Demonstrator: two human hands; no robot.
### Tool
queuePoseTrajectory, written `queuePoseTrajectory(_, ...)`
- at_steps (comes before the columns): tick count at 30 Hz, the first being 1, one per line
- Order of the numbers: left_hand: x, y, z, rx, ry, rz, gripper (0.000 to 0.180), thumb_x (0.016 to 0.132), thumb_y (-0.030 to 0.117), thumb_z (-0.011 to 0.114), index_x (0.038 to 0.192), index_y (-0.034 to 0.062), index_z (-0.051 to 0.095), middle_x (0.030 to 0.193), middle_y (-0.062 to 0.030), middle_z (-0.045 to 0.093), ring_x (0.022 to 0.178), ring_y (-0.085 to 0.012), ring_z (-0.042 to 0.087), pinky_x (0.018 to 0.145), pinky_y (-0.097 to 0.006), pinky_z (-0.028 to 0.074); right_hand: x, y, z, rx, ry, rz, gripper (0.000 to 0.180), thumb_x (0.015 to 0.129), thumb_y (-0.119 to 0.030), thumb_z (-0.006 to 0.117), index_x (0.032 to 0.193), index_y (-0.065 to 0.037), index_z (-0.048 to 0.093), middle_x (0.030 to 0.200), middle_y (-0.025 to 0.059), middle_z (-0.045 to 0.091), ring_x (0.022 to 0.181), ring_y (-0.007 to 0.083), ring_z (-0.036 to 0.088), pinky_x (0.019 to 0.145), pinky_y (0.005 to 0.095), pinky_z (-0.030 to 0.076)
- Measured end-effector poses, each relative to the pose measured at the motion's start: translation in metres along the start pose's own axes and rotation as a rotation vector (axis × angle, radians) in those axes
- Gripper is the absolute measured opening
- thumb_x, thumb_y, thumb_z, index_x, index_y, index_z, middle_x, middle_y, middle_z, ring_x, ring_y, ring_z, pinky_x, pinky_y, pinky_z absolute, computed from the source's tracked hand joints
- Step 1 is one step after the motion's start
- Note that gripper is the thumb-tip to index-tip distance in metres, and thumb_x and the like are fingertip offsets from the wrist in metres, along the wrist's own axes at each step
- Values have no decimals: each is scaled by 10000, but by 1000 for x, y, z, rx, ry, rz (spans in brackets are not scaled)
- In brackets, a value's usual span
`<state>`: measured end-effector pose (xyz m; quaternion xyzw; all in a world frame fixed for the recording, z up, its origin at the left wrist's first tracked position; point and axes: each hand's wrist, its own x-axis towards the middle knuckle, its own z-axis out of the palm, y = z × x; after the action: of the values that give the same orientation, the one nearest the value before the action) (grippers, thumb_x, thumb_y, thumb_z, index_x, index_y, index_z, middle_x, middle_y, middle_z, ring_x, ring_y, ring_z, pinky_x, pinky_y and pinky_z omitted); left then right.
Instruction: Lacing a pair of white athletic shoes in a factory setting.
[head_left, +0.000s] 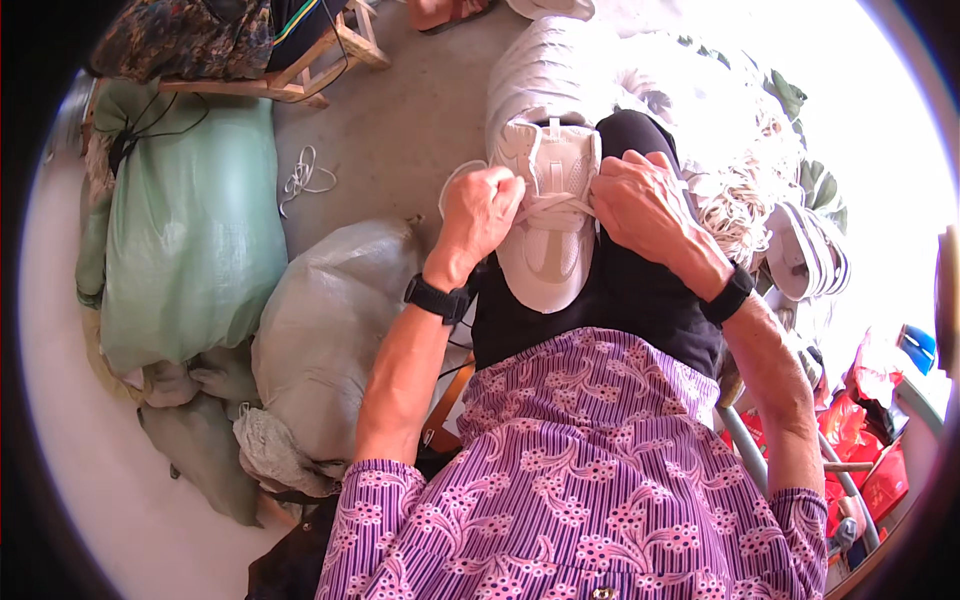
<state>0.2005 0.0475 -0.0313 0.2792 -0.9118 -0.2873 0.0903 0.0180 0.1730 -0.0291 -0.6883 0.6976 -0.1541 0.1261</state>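
Note:
A white sneaker (pixel 543 268) rests on my lap with its toe toward me. Its pale shoelace (pixel 560 203) crosses over the lower end of the tongue and runs out to both sides. My left hand (pixel 482 208) is closed at the shoe's left edge, fingers pinched on the lace. On the other side my right hand (pixel 645 203) is also closed on the lace, close to the eyelets. The fingertips of both hands are partly hidden. Just beyond this sneaker, a row of more white shoes (pixel 545 75) lies stacked.
A heap of loose white laces (pixel 738 215) lies right of my knee, with nested white shoes (pixel 795 252) beside it. At left stand a green sack (pixel 195 240) and a greyish sack (pixel 335 300). A wooden stool (pixel 300 80) is far left; red bags (pixel 855 440) sit at right.

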Motion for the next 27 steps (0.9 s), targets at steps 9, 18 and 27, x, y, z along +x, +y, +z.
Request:
queuePoseTrajectory(9,-2,7,13,-4,195,13,213,807,149,564,666,-4,520,671,-198,551,585,-375,491,545,-414,414,0,-4,-5,-31,32,-38,145,716,-170,568,593,-93,580,709,45,536,744,231,515,687,395,360)
queuePoseTrajectory(18,-31,-4,8,-696,-81,-521,313,893,287,517,802,-3,592,687,-26,556,656,-125,504,596,-300,428,48,-13,-2,-49,121,-90,76,683,-120,580,666,-58,620,738,112,584,712,281,594,581,407,473)
queuePoseTrajectory(27,-23,-55,52,-322,2,-36,234,900,240,459,869,70,617,790,-193,597,752,-317,610,649,-402,462,52,-12,54,42,86,-104,77,665,-235,631,741,-227,621,878,-13,531,886,215,457,705,396,320)
